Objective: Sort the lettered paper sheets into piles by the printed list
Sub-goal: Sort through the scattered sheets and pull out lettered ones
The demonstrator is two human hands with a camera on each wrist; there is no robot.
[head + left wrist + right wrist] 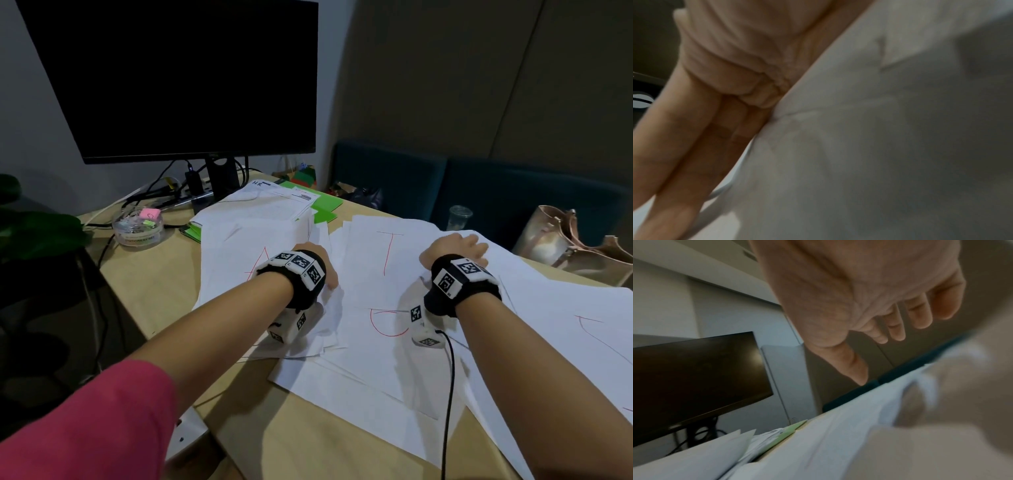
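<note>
- large white paper sheet at the centre of the desk (373, 246): a red hand-drawn capital "t".
- white paper sheet lower down in the centre (373, 346): a red hand-drawn curved letter, partly hidden by the wrist camera; it cannot be told which.
- white paper sheet on the left pile (233, 263): a red hand-drawn "a", half covered by the left wrist.
- round clear plastic tub by the black flat monitor (142, 229): a label that seems to read "stationery set".
- printed white paper form near the monitor stand (291, 197): print too small to read.
- white blocks strapped on both wrists (301, 269): black-and-white square coded markers.
</note>
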